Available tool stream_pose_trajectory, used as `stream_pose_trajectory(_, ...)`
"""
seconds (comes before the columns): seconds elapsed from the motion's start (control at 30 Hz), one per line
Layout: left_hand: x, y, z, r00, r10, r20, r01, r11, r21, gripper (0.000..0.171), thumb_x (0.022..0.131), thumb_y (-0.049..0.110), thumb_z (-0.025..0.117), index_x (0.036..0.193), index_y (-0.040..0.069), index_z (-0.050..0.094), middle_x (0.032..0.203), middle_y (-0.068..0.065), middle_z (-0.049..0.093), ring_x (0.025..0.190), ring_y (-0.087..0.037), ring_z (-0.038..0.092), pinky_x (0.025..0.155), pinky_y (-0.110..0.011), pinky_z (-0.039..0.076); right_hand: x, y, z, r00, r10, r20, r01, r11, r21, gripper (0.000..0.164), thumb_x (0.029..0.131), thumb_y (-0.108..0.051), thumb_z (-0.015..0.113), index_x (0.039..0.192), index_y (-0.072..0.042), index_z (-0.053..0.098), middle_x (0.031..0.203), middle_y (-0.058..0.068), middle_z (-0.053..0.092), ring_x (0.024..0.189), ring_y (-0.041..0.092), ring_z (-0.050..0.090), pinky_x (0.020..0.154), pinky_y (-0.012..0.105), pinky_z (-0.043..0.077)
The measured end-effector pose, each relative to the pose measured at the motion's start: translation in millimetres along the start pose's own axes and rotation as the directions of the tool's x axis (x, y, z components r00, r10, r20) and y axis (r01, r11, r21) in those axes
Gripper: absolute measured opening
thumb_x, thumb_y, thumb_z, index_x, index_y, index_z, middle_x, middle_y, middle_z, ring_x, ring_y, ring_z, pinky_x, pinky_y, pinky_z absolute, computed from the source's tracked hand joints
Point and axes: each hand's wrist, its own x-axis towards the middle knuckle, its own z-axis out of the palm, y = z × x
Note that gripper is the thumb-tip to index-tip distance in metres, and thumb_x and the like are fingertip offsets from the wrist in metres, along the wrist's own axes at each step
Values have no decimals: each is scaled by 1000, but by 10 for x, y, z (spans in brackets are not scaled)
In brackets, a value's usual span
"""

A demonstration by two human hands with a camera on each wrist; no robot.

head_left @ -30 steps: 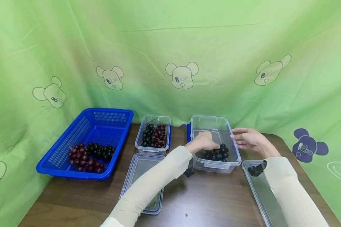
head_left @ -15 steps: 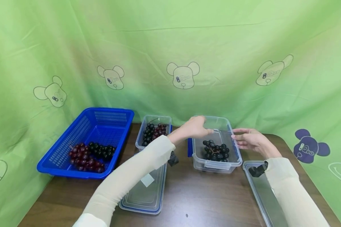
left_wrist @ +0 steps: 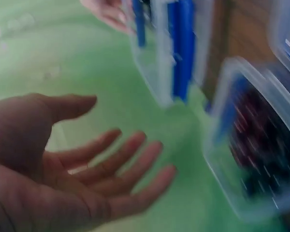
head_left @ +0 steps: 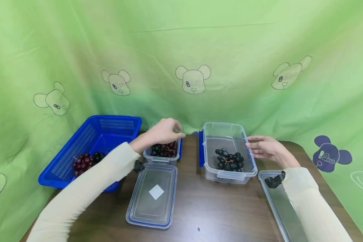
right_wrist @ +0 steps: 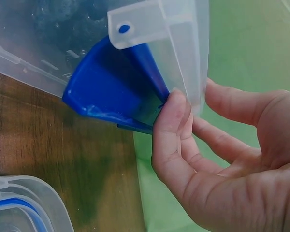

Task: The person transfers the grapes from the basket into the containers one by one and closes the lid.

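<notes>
My left hand (head_left: 166, 131) passes above the smaller clear container (head_left: 161, 160), holding nothing. Its fingers (left_wrist: 135, 166) and thumb are spread apart in the blurred left wrist view. Dark and red grapes (head_left: 170, 148) fill that container, partly hidden by the hand. At the larger clear container (head_left: 230, 178), my right hand (head_left: 267, 149) holds the right side. In the right wrist view its fingers (right_wrist: 170, 128) curl at the container's corner beside a hanging blue latch (right_wrist: 108, 84). A bunch of black grapes (head_left: 230, 160) lies inside the larger container, towards its front.
On the left, a blue basket (head_left: 93, 121) holds more red and black grapes (head_left: 86, 163), partly behind the left sleeve. A clear lid (head_left: 152, 208) lies front centre on the brown table (head_left: 211, 208). Another lid (head_left: 279, 198) lies under the right forearm. A green curtain (head_left: 230, 40) hangs behind.
My left hand has left the black grapes in the larger container and swung left over the smaller one. The right hand stays at the larger container's side.
</notes>
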Motion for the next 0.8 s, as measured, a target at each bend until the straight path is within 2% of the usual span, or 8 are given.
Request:
stream_pose_trajectory(0.13, -232, -385, -203, 1000, 23, -18, -22, 998, 51, 39, 103, 33, 68, 128, 3, 70, 118, -11, 78, 94, -20, 74, 94, -42, 61, 21, 2, -7, 1000, 1, 3, -1, 1000, -1, 69, 101, -13, 69, 159, 2, 34, 90, -10, 76, 85, 6, 74, 83, 25, 62)
stream_pose_trajectory(0.2, -345, -542, -281, 999, 38, -5, -37, 996, 85, 36, 104, 31, 67, 128, 4, 70, 116, -11, 78, 98, -24, 75, 95, -45, 60, 31, 10, -16, 1000, 3, 3, -3, 1000, -7, 70, 101, -13, 69, 159, 2, 33, 89, -10, 76, 84, 6, 73, 83, 25, 62)
stream_pose_trajectory(0.4, -658, -894, -417, 998, 52, 32, -57, 976, 211, 33, 102, 25, 69, 127, 3, 70, 123, -15, 76, 117, -32, 71, 101, -50, 58, 46, 18, -23, 1000, -1, 11, 1, 1000, -14, 73, 101, -14, 69, 160, 3, 30, 89, -10, 76, 84, 6, 73, 83, 25, 62)
stream_pose_trajectory(0.47, -734, -1019, -421, 997, 60, 46, -70, 954, 290, 34, 101, 23, 70, 128, 2, 69, 126, -17, 74, 118, -33, 71, 101, -50, 58, 41, 14, -16, 1000, -3, 11, 3, 1000, -13, 72, 101, -13, 69, 160, 3, 31, 89, -10, 76, 84, 7, 73, 83, 26, 63)
stream_pose_trajectory(0.57, -838, -1239, -408, 994, 70, 82, -98, 901, 423, 36, 97, 18, 75, 129, 3, 69, 127, -16, 73, 114, -34, 72, 96, -49, 60, 31, 11, -3, 1000, -7, 10, 7, 1000, -12, 71, 101, -13, 69, 159, 4, 31, 89, -10, 77, 83, 7, 74, 83, 26, 63)
stream_pose_trajectory(0.63, -904, -1389, -398, 992, 62, 108, -106, 873, 476, 38, 94, 16, 78, 129, 5, 69, 129, -15, 73, 113, -33, 72, 94, -48, 61, 27, 9, 8, 1000, -5, 9, 5, 1000, -6, 71, 101, -13, 69, 159, 4, 32, 89, -10, 77, 83, 7, 74, 83, 26, 63)
stream_pose_trajectory(0.67, -935, -1460, -394, 991, 59, 121, -110, 868, 484, 39, 93, 16, 79, 129, 7, 70, 129, -15, 72, 113, -33, 72, 92, -48, 62, 27, 10, 10, 1000, -6, 8, 6, 1000, -2, 70, 101, -12, 69, 159, 4, 32, 88, -10, 76, 83, 7, 73, 82, 26, 63)
stream_pose_trajectory(0.8, -1024, -1718, -376, 989, 19, 145, -80, 898, 433, 45, 90, 22, 83, 131, 11, 70, 133, -14, 72, 122, -36, 69, 97, -52, 60, 14, -1, 8, 1000, -5, 5, 5, 1000, 4, 68, 101, -12, 68, 159, 3, 33, 88, -10, 77, 83, 6, 74, 82, 26, 63)
